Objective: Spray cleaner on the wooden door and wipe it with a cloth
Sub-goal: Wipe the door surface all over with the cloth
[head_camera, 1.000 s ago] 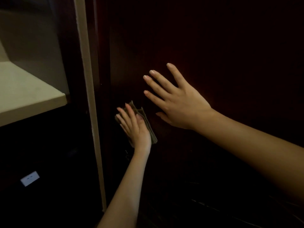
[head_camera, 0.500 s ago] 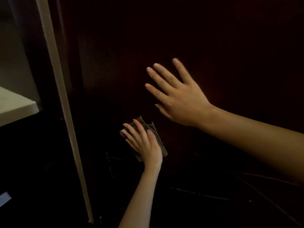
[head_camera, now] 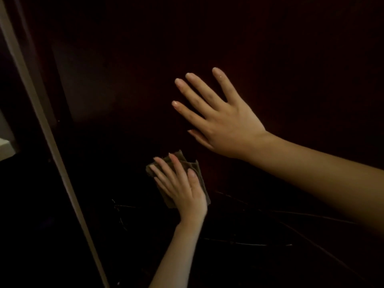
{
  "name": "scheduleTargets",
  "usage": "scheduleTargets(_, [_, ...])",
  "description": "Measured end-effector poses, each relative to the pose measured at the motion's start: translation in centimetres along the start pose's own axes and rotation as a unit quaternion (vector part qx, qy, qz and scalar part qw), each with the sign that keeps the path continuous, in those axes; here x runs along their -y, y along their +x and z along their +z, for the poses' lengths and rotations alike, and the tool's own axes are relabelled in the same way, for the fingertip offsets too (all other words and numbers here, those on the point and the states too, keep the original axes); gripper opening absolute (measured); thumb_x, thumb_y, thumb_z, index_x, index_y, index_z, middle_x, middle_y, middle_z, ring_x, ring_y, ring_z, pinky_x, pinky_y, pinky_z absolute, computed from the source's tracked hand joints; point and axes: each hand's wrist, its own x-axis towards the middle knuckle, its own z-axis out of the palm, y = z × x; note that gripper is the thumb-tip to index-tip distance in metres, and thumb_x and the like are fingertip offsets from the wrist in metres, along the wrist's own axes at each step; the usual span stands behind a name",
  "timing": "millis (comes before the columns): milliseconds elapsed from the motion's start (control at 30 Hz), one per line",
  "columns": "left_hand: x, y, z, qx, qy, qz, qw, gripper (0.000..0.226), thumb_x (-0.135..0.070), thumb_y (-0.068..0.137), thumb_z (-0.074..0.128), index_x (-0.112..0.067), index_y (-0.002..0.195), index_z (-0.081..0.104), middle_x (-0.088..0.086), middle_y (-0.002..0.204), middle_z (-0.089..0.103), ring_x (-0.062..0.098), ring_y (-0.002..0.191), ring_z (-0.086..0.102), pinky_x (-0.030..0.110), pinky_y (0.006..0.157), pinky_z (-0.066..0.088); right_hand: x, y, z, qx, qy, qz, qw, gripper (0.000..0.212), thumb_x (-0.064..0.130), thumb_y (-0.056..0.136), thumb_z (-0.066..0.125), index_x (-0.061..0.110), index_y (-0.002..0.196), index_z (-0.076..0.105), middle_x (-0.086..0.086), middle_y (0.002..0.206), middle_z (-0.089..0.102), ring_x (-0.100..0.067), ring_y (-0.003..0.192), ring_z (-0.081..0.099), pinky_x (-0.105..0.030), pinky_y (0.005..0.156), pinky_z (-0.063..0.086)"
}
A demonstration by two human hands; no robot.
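The dark reddish wooden door (head_camera: 270, 48) fills most of the view. My left hand (head_camera: 182, 190) lies flat with straight fingers on a folded brown-grey cloth (head_camera: 202, 179) and presses it against the door's lower middle. The cloth's edges show above and to the right of that hand. Up and to the right, my right hand (head_camera: 224, 119) rests flat on the door with its fingers spread and holds nothing. No spray bottle is in view.
A pale door-frame strip (head_camera: 41, 121) runs slantwise down the left side. The corner of a white shelf (head_camera: 5, 148) shows at the far left edge. Thin light streaks (head_camera: 249, 244) mark the dark lower part of the door.
My left hand has slid the cloth down and to the right on the door, away from the frame strip. My right hand has stayed flat on the door.
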Motion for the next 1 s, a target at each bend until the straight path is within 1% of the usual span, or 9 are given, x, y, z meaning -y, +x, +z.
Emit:
scheduleTargets(133, [-0.7,-3.6,1.6,0.038,0.010,0.038,0.999,0.052,-0.054,0.096,0.004,-0.045,0.141,-0.021,-0.014,0.149,-0.033,0.016,0.140,-0.022,0.038,0.111,-0.013,0.1,0.1,0.1,-0.003,0.004,-0.001,1.000,0.059,0.042,0.096,0.023,0.014,0.148,0.022,-0.019,0.154,0.015,-0.034,0.143,0.011,-0.055,0.111,0.004])
scheduleTargets(200, [-0.7,-2.6,1.3,0.033,0.019,0.056,0.998,0.052,-0.054,0.096,0.003,-0.044,0.141,-0.021,-0.011,0.149,-0.033,0.016,0.140,-0.025,0.038,0.111,-0.014,0.1,0.1,0.1,-0.008,0.000,0.001,1.000,0.059,0.042,0.096,0.023,0.015,0.147,0.023,-0.019,0.154,0.016,-0.034,0.142,0.013,-0.055,0.111,0.005])
scheduleTargets(267, [-0.8,-1.2,0.9,0.013,0.032,0.079,0.996,0.052,-0.052,0.097,0.004,-0.042,0.142,-0.018,0.000,0.152,-0.023,0.016,0.140,-0.024,0.040,0.112,-0.013,0.1,0.1,0.2,-0.012,0.002,0.005,1.000,0.058,0.042,0.095,0.022,0.015,0.147,0.025,-0.019,0.154,0.018,-0.034,0.142,0.014,-0.055,0.112,0.006])
scheduleTargets(333, [-1.0,-0.8,0.9,-0.001,0.037,0.082,0.996,0.052,-0.049,0.097,0.006,-0.040,0.144,-0.015,0.002,0.153,-0.014,0.018,0.140,-0.022,0.042,0.112,-0.011,0.0,0.0,0.2,-0.019,0.011,0.010,1.000,0.057,0.042,0.095,0.023,0.015,0.146,0.027,-0.019,0.153,0.019,-0.034,0.142,0.015,-0.054,0.112,0.007])
scheduleTargets(467, [-0.7,-2.8,1.4,0.015,0.048,0.092,0.995,0.052,-0.047,0.099,0.007,-0.036,0.145,-0.014,-0.006,0.153,-0.027,0.021,0.141,-0.020,0.043,0.112,-0.009,0.0,-0.1,0.1,-0.042,0.041,0.016,0.998,0.055,0.040,0.093,0.034,0.014,0.142,0.037,-0.019,0.151,0.026,-0.033,0.141,0.021,-0.052,0.113,0.009])
scheduleTargets(567, [-0.1,-5.4,2.1,0.050,0.079,0.107,0.990,0.054,-0.046,0.099,0.007,-0.031,0.147,-0.012,-0.001,0.154,-0.025,0.024,0.142,-0.019,0.042,0.111,-0.006,-0.4,-1.2,-0.3,-0.062,0.077,0.048,0.994,0.051,0.036,0.091,0.044,0.013,0.138,0.044,-0.020,0.148,0.032,-0.033,0.139,0.026,-0.051,0.112,0.012])
scheduleTargets(700, [0.0,-7.1,2.5,0.058,0.101,0.133,0.984,0.056,-0.044,0.100,0.009,-0.023,0.148,-0.010,0.007,0.154,-0.023,0.030,0.141,-0.019,0.047,0.110,-0.004,-2.3,-5.2,-1.0,-0.049,0.065,0.085,0.993,0.051,0.036,0.093,0.041,0.014,0.140,0.040,-0.020,0.149,0.030,-0.034,0.140,0.023,-0.056,0.111,0.011])
scheduleTargets(900, [-2.6,-2.0,1.5,0.025,0.106,0.186,0.977,0.055,-0.045,0.099,0.008,-0.027,0.147,-0.011,0.002,0.153,-0.027,0.030,0.141,-0.020,0.049,0.112,-0.009,-4.7,-9.4,-1.2,-0.007,0.046,0.094,0.994,0.054,0.040,0.097,0.034,0.016,0.145,0.030,-0.018,0.152,0.021,-0.033,0.142,0.015,-0.054,0.112,0.006])
scheduleTargets(1000, [-2.8,-2.7,1.8,0.032,0.103,0.194,0.975,0.055,-0.044,0.099,0.010,-0.027,0.148,-0.010,0.003,0.154,-0.024,0.031,0.141,-0.017,0.050,0.113,-0.008,-4.8,-9.7,-1.1,-0.008,0.032,0.095,0.995,0.055,0.041,0.098,0.032,0.016,0.146,0.027,-0.017,0.153,0.020,-0.033,0.142,0.015,-0.052,0.112,0.006])
